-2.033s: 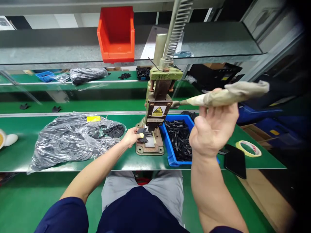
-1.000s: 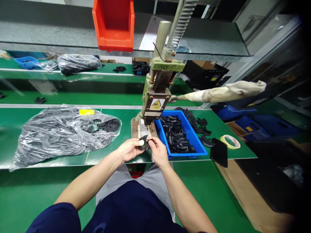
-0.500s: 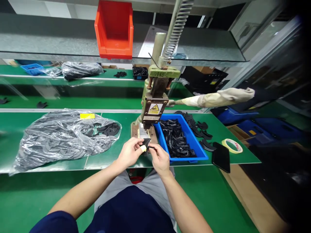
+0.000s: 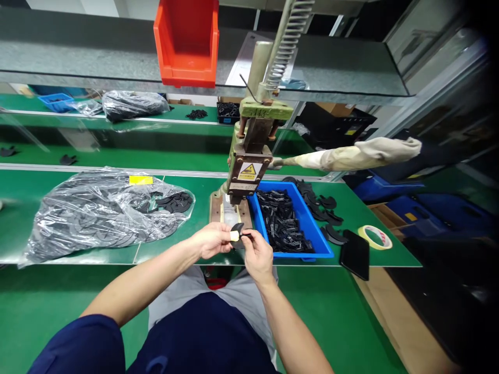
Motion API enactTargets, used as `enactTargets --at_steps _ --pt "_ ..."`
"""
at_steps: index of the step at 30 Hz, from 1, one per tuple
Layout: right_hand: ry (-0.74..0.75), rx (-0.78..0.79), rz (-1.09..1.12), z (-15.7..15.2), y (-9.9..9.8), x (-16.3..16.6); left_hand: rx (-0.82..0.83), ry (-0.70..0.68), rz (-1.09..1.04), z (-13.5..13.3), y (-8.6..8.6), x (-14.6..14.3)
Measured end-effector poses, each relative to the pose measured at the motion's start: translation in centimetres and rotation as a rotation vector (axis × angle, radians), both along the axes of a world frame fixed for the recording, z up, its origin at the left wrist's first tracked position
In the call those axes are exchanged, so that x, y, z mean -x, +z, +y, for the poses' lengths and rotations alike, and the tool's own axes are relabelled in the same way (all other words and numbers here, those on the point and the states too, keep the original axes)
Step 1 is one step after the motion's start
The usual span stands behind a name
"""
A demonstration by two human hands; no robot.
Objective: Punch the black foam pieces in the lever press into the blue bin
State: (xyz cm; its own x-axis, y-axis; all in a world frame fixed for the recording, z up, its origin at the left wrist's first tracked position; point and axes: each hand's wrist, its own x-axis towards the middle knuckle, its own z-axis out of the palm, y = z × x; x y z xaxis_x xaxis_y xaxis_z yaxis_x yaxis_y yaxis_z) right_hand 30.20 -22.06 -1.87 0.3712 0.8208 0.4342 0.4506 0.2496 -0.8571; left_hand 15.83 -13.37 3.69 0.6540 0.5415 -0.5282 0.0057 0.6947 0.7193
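Observation:
My left hand (image 4: 213, 240) pinches a curved black plastic part (image 4: 237, 227) between thumb and fingers; yellow tape wraps the thumb. Against the right side of that part, my right hand (image 4: 258, 255) pinches a small dark piece (image 4: 245, 235), its shape mostly hidden by the fingers. Both hands are held together just in front of the base of a green hand press (image 4: 246, 174). Close by on the right is a blue tray (image 4: 320, 235) full of small black parts (image 4: 281, 221).
A clear bag of curved black parts (image 4: 101, 215) lies on the left. Loose curved parts (image 4: 327, 215), a black phone (image 4: 354, 254) and a tape roll (image 4: 375, 237) lie right of the tray. The press lever (image 4: 351, 156) sticks out rightward. An orange bin (image 4: 187, 72) sits on the shelf above.
My left hand has turned, its thumb now lying flatter along the curved part, which shows more upright. My right hand stays almost in place. The view has shifted slightly.

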Motion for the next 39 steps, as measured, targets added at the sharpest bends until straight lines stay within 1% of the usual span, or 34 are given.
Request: enactTargets --at_steps 4,7,8,10,11,12,13,14,15,16,17,18,19,21,23,24,25,26,27,29,31,39 --pt "-0.006 0.04 0.047 0.0 -0.4 -0.2 -0.209 0.078 0.046 -1.2 -0.7 -0.6" --pt "0.019 0.027 0.081 0.2 -0.8 -0.6 -0.279 0.076 0.064 -1.2 -0.8 -0.7" --pt "0.018 0.011 0.094 0.2 -1.0 -0.7 -0.3 0.11 0.07 -1.2 -0.8 -0.6" --pt "-0.005 -0.034 0.123 0.3 -1.4 -0.8 -0.351 0.258 0.073 -1.1 -0.7 -0.3" --pt "-0.023 -0.059 0.139 0.4 -1.7 -0.7 -0.349 0.321 0.058 -1.2 -0.7 -0.1" --pt "-0.04 -0.083 0.154 0.4 -2.0 -0.7 -0.312 0.33 0.024 -1.4 -0.6 0.1" --pt "-0.051 -0.101 0.167 0.5 -2.2 -0.6 -0.254 0.285 -0.023 -1.6 -0.6 0.2" --pt "-0.055 -0.115 0.175 0.5 -2.4 -0.5 -0.203 0.211 -0.072 -1.9 -0.7 0.3" --pt "-0.053 -0.124 0.179 0.5 -2.5 -0.4 -0.184 0.144 -0.112 -2.1 -0.8 0.5" --pt "-0.041 -0.129 0.178 0.6 -2.6 -0.3 -0.21 0.107 -0.137 -2.3 -1.0 0.6" --pt "-0.02 -0.13 0.17 0.6 -2.5 -0.3 -0.289 0.109 -0.139 -2.3 -1.1 0.7" --pt "0.011 -0.127 0.158 0.7 -2.4 -0.3 -0.417 0.139 -0.113 -2.3 -1.3 1.0" --pt "0.048 -0.122 0.141 0.7 -2.1 -0.4 -0.586 0.171 -0.061 -2.1 -1.5 1.3" --pt "0.121 -0.119 0.097 0.7 -1.4 -0.7 -1.01 0.186 0.063 -1.4 -1.8 2.1" --pt "0.163 -0.129 0.039 0.6 -0.4 -1.3 -1.474 0.148 0.161 -0.8 -1.9 3.1" --pt "0.175 -0.138 0.002 0.5 0.1 -1.5 -1.678 0.122 0.189 -0.5 -1.9 3.6" --pt "0.187 -0.148 -0.04 0.5 0.6 -1.8 -1.843 0.101 0.206 -0.3 -1.9 4.0" --pt "0.201 -0.16 -0.084 0.4 1.0 -1.9 -1.967 0.093 0.217 -0.2 -1.8 4.3" --pt "0.215 -0.173 -0.125 0.4 1.4 -2.0 -2.054 0.101 0.227 -0.2 -1.8 4.6" --pt "0.24 -0.203 -0.192 0.5 1.8 -2.0 -2.144 0.153 0.222 -0.1 -1.8 4.9" --pt "0.249 -0.228 -0.239 0.7 1.9 -1.7 -2.171 0.193 0.199 -0.2 -1.8 5.1" --pt "0.216 -0.251 -0.304 1.3 1.2 -0.2 -2.121 0.218 0.165 0.0 -2.2 5.8"
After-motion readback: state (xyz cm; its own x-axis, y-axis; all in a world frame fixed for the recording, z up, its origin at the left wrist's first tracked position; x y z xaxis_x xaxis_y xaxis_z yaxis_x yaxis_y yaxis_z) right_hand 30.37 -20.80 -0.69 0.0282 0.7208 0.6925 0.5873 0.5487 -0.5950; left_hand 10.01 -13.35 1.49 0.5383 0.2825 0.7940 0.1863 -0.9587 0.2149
